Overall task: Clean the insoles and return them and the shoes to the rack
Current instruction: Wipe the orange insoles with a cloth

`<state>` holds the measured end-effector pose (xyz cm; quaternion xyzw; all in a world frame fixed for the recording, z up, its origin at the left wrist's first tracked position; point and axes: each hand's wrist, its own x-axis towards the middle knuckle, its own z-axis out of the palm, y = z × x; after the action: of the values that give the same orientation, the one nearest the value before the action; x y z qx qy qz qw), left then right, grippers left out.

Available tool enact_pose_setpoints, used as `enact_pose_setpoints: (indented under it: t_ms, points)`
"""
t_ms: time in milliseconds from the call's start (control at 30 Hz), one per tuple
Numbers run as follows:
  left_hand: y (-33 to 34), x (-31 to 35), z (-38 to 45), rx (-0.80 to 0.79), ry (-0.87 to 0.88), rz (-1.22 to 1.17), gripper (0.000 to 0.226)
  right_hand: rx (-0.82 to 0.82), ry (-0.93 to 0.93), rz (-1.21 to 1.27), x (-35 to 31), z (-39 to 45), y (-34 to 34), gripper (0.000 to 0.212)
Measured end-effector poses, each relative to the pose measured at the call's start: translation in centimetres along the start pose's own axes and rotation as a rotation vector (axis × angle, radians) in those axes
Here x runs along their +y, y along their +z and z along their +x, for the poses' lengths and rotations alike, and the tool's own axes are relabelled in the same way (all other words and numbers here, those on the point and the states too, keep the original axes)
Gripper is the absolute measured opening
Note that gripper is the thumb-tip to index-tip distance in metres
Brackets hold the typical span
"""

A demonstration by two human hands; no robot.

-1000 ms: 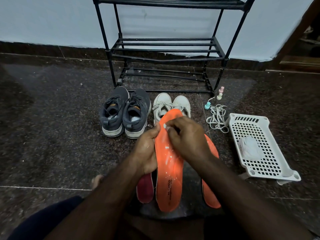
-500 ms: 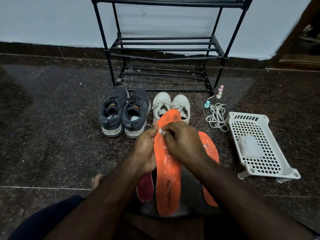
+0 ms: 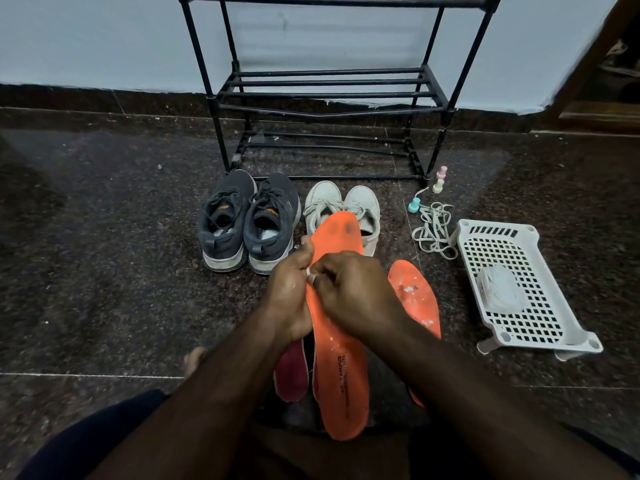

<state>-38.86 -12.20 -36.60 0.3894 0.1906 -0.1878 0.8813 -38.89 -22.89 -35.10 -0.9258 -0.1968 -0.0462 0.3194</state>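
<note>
You hold the orange insole (image 3: 337,358) up off the floor, toe end pointing to 12 o'clock and heel toward your lap, so its top face is turned to you for cleaning. Your left hand (image 3: 289,296) grips its left edge, thumb up along the rim, to steady it. Your right hand (image 3: 349,292) lies across the insole's middle from 3 o'clock, fingers curled and pinching something small and pale against the surface; I cannot tell what it is. The second orange insole (image 3: 414,299), flecked with white, lies on the floor at 3 o'clock of your right hand. A dark red insole (image 3: 291,372) lies just below your left wrist. The grey shoes (image 3: 247,220) and white shoes (image 3: 343,206) wait at 12 o'clock before the rack (image 3: 332,95), likely staged for return.
</note>
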Motion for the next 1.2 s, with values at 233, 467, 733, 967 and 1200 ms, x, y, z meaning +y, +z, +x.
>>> enact_pose_setpoints:
  t_ms: [233,467,733,967,1200]
  points:
    - [0.2,0.2,-0.4,-0.066,0.026,-0.042,0.06,0.233,0.039,0.003,1.1,1.7,-2.1,0.005]
    - [-0.6,0.1,0.2,-0.017,0.005,0.005,0.06,-0.053,-0.04,-0.021,0.0,-0.1,0.0,0.012]
    - [-0.6,0.8,-0.2,-0.124,0.062,-0.087,0.069,0.064,0.145,0.725,2.6,1.5,-5.0,0.034]
    - [-0.7,1.0,-0.3,-0.127,0.062,-0.068,0.071,0.114,0.223,0.814,2.5,1.4,-5.4,0.012]
    - [-0.3,0.7,-0.5,-0.125,0.017,-0.075,0.058,0.234,-0.006,0.157,3.5,2.2,-3.3,0.018]
